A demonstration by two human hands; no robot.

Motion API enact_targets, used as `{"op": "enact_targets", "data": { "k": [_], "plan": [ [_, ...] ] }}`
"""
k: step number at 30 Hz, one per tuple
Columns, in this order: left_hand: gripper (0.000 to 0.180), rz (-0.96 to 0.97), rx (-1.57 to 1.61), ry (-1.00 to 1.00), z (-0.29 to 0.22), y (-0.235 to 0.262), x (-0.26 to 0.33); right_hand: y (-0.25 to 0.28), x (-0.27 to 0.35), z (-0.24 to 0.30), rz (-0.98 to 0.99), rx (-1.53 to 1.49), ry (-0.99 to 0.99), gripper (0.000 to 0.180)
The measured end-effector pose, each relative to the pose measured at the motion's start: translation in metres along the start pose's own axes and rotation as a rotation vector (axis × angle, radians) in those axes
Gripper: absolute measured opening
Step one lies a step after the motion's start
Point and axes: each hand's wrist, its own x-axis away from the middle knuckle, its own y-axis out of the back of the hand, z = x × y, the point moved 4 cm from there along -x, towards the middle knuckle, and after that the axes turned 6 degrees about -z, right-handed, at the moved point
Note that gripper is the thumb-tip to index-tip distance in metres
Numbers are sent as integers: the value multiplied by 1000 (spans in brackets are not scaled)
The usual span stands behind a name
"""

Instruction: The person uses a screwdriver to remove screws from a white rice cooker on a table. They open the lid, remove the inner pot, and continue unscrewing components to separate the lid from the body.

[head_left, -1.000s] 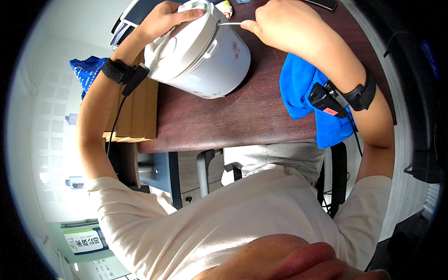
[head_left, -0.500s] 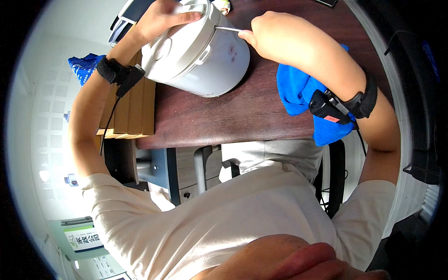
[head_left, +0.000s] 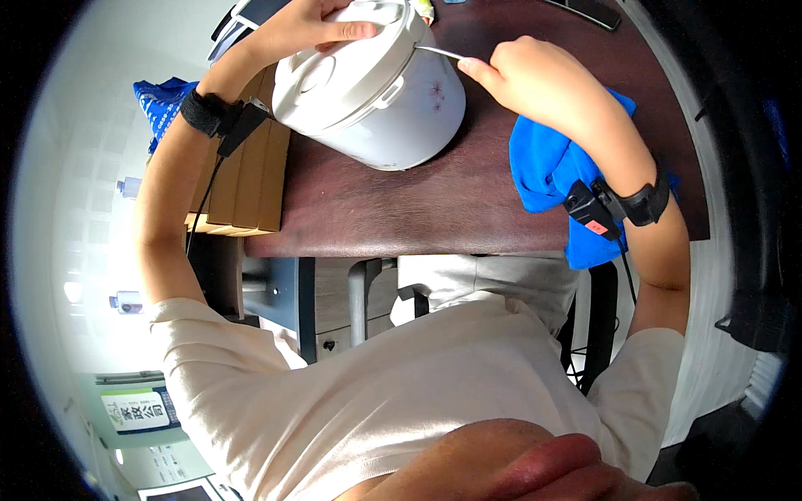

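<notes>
One cooker (head_left: 405,129) and one cloth (head_left: 541,167) share the counter (head_left: 376,217), left hand (head_left: 316,32) holding the cooker, right hand (head_left: 525,73), back up, pinching one rod (head_left: 439,52).

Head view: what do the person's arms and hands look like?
The left hand and right hand are bare; the short sleeves pale. Each forearm wears a black strap with a boxy black device and thin dark cable; the right device bears a reddish label.

Glossy smooth plastic rice cooker (head_left: 401,125); soft matt cloth towel (head_left: 543,163).
</notes>
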Motion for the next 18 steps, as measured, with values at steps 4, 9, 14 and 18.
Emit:
{"op": "enact_targets", "data": {
  "k": [4, 9, 14, 18],
  "plan": [
    [76, -146, -101, -18, 49, 5, 24, 7, 3, 6, 41, -31, -31, 54],
    [69, -239, -175, 54, 62, 8, 61, 5, 4, 14, 30, -18, -62, 53],
    [49, -318, 2, 27, 43, 0, 66, 18, -1, 14, 174, -57, -211, 50],
    [50, -344, 25, -95, 48, -8, 52, 24, 3, 14, 220, -38, -287, 49]
  ]
}}
